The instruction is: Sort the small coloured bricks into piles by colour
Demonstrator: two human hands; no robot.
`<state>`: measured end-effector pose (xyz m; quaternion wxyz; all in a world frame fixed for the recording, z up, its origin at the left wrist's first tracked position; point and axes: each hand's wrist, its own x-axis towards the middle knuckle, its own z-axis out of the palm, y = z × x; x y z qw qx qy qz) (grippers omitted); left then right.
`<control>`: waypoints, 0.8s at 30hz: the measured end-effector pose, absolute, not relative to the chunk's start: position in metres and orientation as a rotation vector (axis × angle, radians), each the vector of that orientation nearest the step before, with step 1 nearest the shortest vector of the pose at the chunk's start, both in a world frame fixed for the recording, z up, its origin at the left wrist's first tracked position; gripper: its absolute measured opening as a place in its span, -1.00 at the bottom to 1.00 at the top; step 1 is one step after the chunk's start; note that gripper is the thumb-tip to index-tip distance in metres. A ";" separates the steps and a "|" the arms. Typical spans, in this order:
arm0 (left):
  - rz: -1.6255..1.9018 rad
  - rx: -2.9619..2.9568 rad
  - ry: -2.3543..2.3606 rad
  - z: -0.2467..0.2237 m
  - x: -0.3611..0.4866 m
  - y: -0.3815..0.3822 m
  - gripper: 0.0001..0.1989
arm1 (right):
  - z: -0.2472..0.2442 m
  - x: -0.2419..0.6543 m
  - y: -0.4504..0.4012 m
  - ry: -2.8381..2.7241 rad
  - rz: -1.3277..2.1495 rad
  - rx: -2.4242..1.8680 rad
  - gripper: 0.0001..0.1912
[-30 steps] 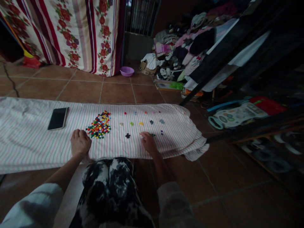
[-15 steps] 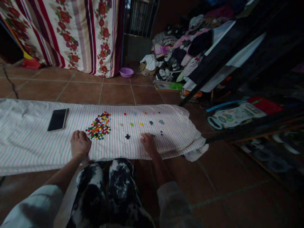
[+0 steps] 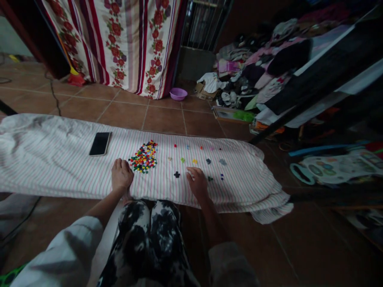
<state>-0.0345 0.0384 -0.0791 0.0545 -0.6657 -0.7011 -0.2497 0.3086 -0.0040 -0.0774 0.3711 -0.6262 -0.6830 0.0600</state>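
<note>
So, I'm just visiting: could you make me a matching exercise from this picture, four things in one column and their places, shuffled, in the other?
1. Phone
2. Bowl
3. Mixed pile of small pieces
4. Right hand

A. On the tiled floor, near the curtain
B. Just right of the black cluster
C. On the striped cloth, left of the left hand in the picture
D. On the cloth, between the left hand and the black cluster

Pairs: 1-C, 2-A, 3-D, 4-B
</note>
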 end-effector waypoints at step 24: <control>-0.879 -1.998 -2.181 -0.087 -0.033 0.040 -0.74 | -0.066 0.178 0.077 -2.313 0.387 -1.526 -0.53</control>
